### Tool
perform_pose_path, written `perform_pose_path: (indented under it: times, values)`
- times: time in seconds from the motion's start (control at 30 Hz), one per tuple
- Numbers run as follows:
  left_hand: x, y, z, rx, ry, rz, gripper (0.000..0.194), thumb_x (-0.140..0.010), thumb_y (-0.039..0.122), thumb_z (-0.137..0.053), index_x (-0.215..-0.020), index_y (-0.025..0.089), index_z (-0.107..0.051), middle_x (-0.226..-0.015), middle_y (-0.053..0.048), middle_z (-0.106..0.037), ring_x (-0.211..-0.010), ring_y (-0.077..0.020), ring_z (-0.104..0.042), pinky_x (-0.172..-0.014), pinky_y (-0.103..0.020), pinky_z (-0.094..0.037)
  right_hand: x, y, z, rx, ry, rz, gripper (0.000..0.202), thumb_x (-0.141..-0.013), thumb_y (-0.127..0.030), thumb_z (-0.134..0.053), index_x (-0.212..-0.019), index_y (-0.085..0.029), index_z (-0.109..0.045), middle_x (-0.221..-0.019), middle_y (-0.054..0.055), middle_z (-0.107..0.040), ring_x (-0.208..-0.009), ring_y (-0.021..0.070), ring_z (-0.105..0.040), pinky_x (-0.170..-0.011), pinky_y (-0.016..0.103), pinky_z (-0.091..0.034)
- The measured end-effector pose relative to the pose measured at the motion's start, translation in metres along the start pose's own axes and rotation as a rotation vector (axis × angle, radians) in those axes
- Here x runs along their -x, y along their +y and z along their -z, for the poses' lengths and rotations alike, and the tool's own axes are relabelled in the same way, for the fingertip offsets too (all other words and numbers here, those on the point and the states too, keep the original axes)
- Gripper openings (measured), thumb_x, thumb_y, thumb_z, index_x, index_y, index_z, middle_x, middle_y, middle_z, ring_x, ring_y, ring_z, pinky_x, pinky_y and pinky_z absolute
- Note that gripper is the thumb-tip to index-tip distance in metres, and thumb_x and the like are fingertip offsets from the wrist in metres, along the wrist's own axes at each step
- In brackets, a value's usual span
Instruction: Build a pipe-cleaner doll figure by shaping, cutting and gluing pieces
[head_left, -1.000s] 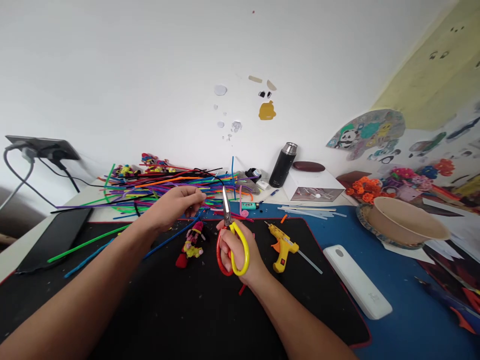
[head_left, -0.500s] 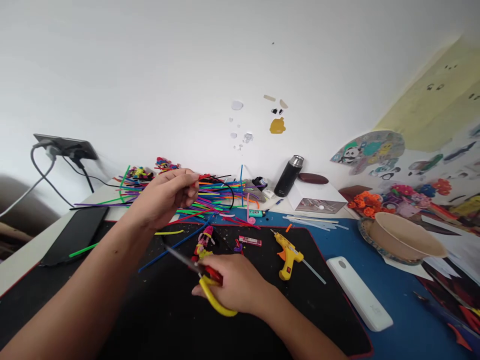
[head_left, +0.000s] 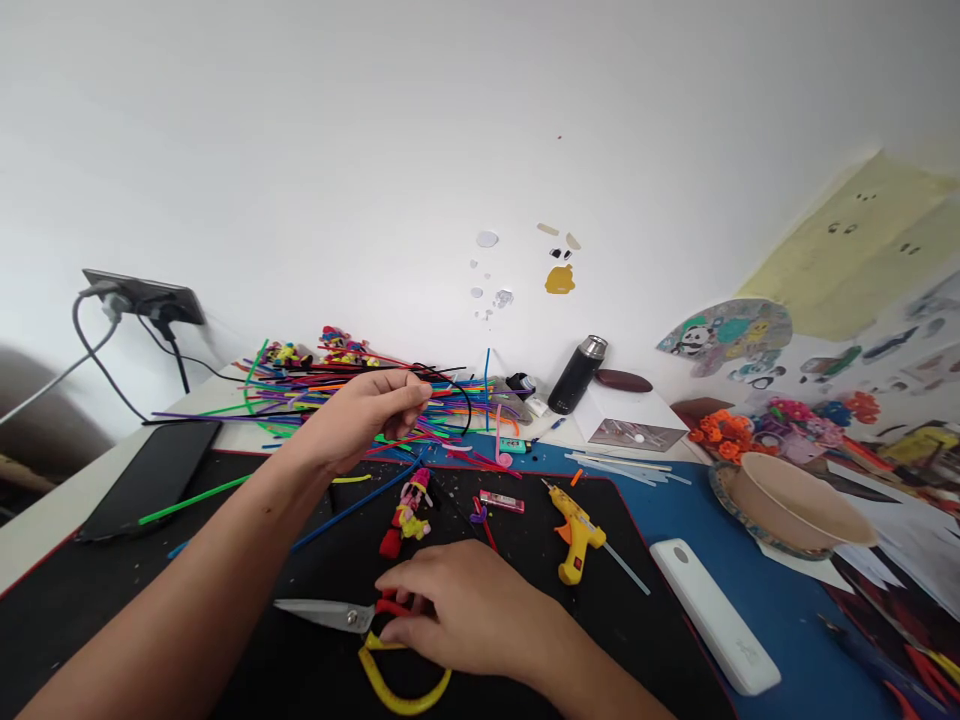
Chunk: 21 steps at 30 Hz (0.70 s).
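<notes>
My left hand (head_left: 379,415) is raised over the pile of colored pipe cleaners (head_left: 292,400), thumb and fingers pinched on a short red pipe cleaner, mostly hidden. Low over the black mat, my right hand (head_left: 465,610) has its fingers closed around the red handle of the scissors (head_left: 326,612). Their blades point left and the yellow handle loop lies nearest to me. Just beyond them is a small pipe-cleaner figure (head_left: 411,505) with a pink hat, yellow middle and red base. A pink packet (head_left: 502,502) and a bent red-and-purple piece (head_left: 480,512) lie beside it.
At right on the mat (head_left: 615,640) lies a yellow glue gun (head_left: 577,535). Farther right are a white oblong case (head_left: 716,618) and a beige bowl (head_left: 802,500). A black flask (head_left: 577,375) stands at the back; a phone (head_left: 150,480) lies at left.
My right hand has lowered the scissors onto the mat, turned flatter and nearer to me. My left hand has shifted right and slightly down. The view has tilted up a little.
</notes>
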<state>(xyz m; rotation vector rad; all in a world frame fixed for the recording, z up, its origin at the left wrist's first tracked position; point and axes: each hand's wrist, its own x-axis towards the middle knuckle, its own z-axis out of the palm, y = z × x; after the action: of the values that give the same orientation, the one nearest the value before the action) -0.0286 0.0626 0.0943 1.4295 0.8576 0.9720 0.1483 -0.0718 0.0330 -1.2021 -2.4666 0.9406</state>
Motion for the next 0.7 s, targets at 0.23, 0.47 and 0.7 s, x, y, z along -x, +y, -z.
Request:
perform_pose_path:
  times: [0.23, 0.47, 0.7]
  values:
    - [0.001, -0.006, -0.011, -0.056, -0.122, 0.071, 0.043, -0.078, 0.055, -0.080, -0.066, 0.022, -0.056, -0.058, 0.003, -0.054, -0.051, -0.0117, -0.044, -0.050, -0.025, -0.033, -0.015, 0.024, 0.014, -0.842, 0.501, -0.156, 0.038, -0.097, -0.056, -0.071, -0.101, -0.019, -0.078, -0.067, -0.001, -0.068, -0.047, 0.0118, -0.058, -0.048, 0.023, -0.043]
    - [0.000, -0.022, -0.033, -0.149, -0.245, 0.198, 0.036, -0.077, 0.049, -0.078, -0.067, 0.021, -0.058, -0.058, 0.004, -0.055, -0.051, -0.0118, -0.046, -0.051, -0.024, -0.035, -0.021, 0.062, 0.020, -0.998, 0.869, -0.148, 0.049, -0.090, -0.067, -0.074, -0.093, -0.018, -0.069, -0.055, -0.007, -0.055, -0.038, 0.0084, -0.045, -0.039, 0.020, -0.032]
    - [-0.007, -0.047, -0.045, -0.246, -0.294, 0.310, 0.035, -0.077, 0.052, -0.078, -0.073, 0.021, -0.063, -0.060, 0.004, -0.057, -0.050, -0.0129, -0.051, -0.046, -0.023, -0.036, -0.011, 0.079, 0.013, -1.027, 0.788, -0.157, 0.045, -0.093, -0.064, -0.072, -0.083, -0.020, -0.064, -0.055, -0.006, -0.056, -0.039, 0.0089, -0.047, -0.041, 0.021, -0.034]
